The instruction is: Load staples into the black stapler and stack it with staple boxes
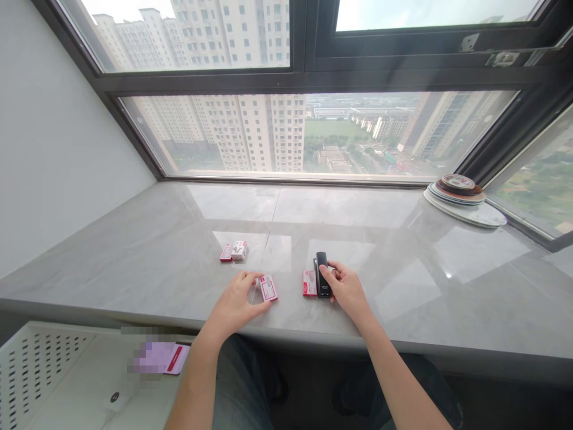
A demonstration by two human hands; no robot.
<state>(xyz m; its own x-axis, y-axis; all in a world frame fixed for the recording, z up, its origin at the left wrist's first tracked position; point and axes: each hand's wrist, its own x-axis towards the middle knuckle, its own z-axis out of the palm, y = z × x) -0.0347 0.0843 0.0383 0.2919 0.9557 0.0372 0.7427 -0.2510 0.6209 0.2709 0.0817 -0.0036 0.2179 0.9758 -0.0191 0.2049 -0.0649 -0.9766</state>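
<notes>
My left hand [237, 303] is closed on a small red-and-white staple box [268, 288], gripping its short ends between thumb and fingers at the countertop. A black stapler [322, 278] stands lengthwise to the right, and my right hand [347, 288] pinches it, thumb on top and fingers along its right side. Touching or very close to the stapler's left side is another red-and-white box [309, 283]. Farther back on the left, two similar boxes sit side by side: a flat one [226, 252] and a whiter, thicker one [239, 250].
The grey marble-look countertop [134, 251] runs along a dark-framed window [277, 83]. Stacked plates or coasters [461, 194] stand at the back right. Below the front edge at left is a white perforated bin [67, 382] with a purple packet [156, 358] in it.
</notes>
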